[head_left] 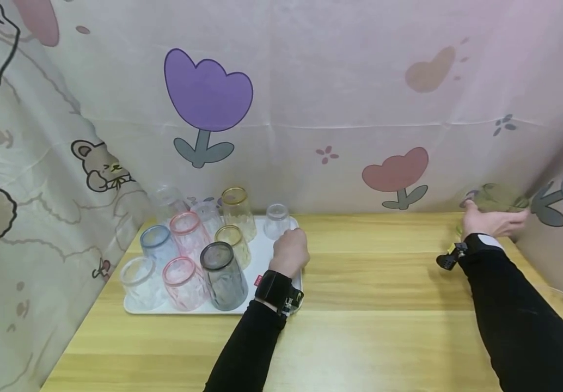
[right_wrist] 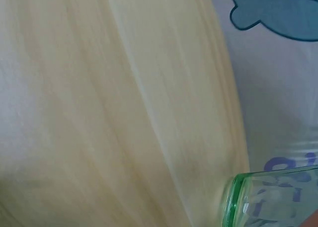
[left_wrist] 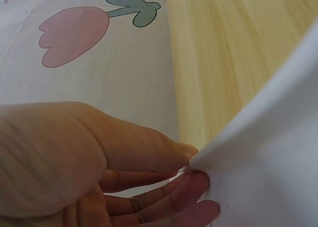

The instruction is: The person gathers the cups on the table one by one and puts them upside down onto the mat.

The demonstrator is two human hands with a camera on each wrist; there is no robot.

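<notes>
We count ten tumblers on the white tray [head_left: 262, 256], which sits on the left part of the wooden table [head_left: 369, 283]: four clear ones, two pink, two amber, one blue and one smoky grey, all standing mouth-up or base-up in a tight cluster. Our left hand [head_left: 289, 251] is at the tray's right edge, and the left wrist view shows its thumb [left_wrist: 149, 147] above and fingers below pinching the rim of the tray [left_wrist: 268, 152]. Our right hand [head_left: 492, 222] reaches to the far right corner of the table, where it is wrapped around a single green glass tumbler [head_left: 499, 197] close to the patterned cloth backdrop [head_left: 340, 92]; the right wrist view catches only the tumbler's thick green edge [right_wrist: 271, 199] above the tabletop. That makes eleven tumblers in all.
</notes>
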